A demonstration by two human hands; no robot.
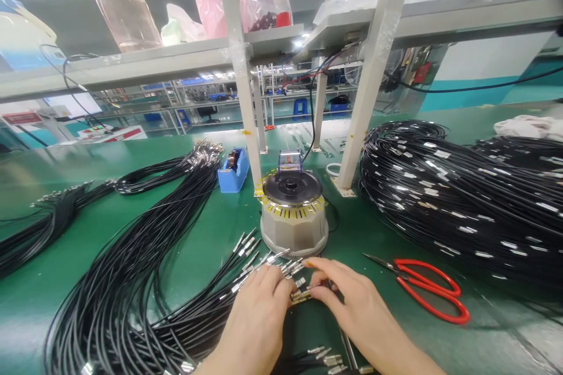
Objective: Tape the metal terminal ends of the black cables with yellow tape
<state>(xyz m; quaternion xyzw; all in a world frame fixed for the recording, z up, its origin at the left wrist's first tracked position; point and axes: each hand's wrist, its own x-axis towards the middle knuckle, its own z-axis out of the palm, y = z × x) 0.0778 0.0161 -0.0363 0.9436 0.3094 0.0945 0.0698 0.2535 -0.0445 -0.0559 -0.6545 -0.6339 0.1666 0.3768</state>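
My left hand (pixel 260 302) has its fingers curled over the metal-tipped ends of black cables (pixel 202 299), and its fingertips are hidden. Close on its right, my right hand (pixel 347 296) bends its thumb and fingers in around cable ends at the same spot. Silver connectors (pixel 290 268) stick out between and beyond both hands. Exactly which cables the right fingers grip is partly hidden. Just past the fingers stands a round tape dispenser (pixel 294 222) with a black turntable and yellow marks. More cable ends (pixel 323 357) lie below, between my wrists.
Red-handled scissors (pixel 431 287) lie right of my right hand. A large coil of black cables (pixel 440 187) fills the right side. A blue tape holder (pixel 233 171), another cable bundle (pixel 53 211) and white shelf posts (pixel 369 70) stand around the green table (pixel 105 211).
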